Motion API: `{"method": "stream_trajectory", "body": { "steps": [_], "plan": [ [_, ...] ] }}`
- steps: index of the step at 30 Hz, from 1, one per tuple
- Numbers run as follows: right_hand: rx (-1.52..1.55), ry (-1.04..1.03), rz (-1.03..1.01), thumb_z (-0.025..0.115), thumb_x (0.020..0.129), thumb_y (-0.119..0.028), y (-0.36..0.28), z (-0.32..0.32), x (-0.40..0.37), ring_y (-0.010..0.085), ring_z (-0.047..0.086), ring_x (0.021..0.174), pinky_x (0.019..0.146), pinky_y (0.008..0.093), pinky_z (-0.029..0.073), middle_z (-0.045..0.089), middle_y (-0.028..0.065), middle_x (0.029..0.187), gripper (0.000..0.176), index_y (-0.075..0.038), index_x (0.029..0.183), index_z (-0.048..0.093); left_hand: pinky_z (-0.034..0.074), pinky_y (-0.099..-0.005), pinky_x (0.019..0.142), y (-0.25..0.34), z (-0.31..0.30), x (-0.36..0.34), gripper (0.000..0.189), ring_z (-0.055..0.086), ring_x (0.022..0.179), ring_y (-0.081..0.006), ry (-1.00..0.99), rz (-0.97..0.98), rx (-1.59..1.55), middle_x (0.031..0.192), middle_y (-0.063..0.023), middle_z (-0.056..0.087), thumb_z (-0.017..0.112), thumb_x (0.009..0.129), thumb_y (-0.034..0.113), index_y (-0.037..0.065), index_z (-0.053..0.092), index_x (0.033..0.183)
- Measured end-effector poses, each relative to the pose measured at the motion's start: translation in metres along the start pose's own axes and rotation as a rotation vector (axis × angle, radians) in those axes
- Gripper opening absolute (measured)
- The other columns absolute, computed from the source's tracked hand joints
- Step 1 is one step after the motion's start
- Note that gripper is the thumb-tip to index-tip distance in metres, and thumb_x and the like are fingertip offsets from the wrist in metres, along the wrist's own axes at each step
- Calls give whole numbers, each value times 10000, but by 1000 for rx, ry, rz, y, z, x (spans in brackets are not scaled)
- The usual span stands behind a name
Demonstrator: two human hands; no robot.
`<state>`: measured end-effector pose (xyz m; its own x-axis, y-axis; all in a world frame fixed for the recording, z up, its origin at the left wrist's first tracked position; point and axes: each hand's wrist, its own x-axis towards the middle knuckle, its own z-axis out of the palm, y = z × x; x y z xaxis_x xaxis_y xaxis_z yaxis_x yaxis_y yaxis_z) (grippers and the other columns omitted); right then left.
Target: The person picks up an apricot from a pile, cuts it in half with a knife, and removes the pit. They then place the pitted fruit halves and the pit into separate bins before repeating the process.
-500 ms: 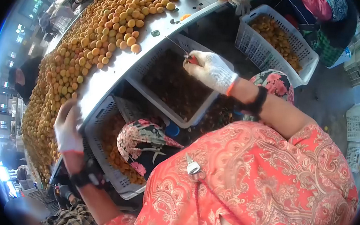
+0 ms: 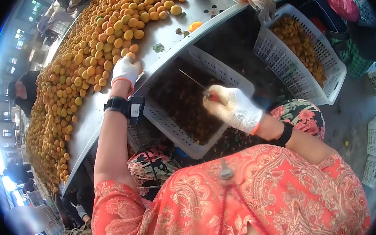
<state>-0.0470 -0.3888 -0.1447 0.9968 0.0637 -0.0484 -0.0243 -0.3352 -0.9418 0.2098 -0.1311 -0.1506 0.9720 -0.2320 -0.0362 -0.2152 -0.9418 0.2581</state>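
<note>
My right hand [image 2: 235, 108] is clenching a knife [image 2: 195, 83] over the centre crate [image 2: 221, 69]. My left hand [image 2: 126, 69] is touching fruit [image 2: 138, 34]; I cannot tell its grip.

long steel table [image 2: 206, 11] runs away toward upper left, top dull grey, small holes punched near its end. white slatted crate [image 2: 240, 79] tucked under table edge. second crate [image 2: 335, 70] of same kind just beside it, standing on floor [image 2: 354, 105]. floor bare grey concrete. empty crates [image 2: 373, 142] stacked at far right. windows [image 2: 17, 49] in row along left wall, blue-white daylight glaring through. bright light on table top, deep shade beneath.
</note>
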Motion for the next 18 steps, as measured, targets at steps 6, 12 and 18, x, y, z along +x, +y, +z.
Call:
{"method": "stream_trajectory", "body": {
  "steps": [6,12,18],
  "plan": [
    [417,0,-93,558,966,-93,-28,3,-11,107,583,751,701,279,490,640,45,822,90,-8,987,581,531,-295,523,83,-63,-138,359,626,652,-166,-214,23,-1560,911,-104,642,649,956,233,-7,578,1214],
    [40,-128,-233,559,941,-137,-80,10,-44,292,673,733,651,365,513,658,185,803,152,-8,1020,568,492,-288,622,113,-73,-238,422,596,754,-172,-216,19,-1833,1025,-104,632,672,930,209,-5,554,1274],
    [26,-161,-268,572,988,-222,-96,16,-70,157,595,736,673,335,490,622,121,793,225,-4,1041,560,451,-267,702,113,-90,-285,515,554,829,-151,-166,100,-1867,1106,-118,636,709,839,78,-22,539,1316]
  ]
}}
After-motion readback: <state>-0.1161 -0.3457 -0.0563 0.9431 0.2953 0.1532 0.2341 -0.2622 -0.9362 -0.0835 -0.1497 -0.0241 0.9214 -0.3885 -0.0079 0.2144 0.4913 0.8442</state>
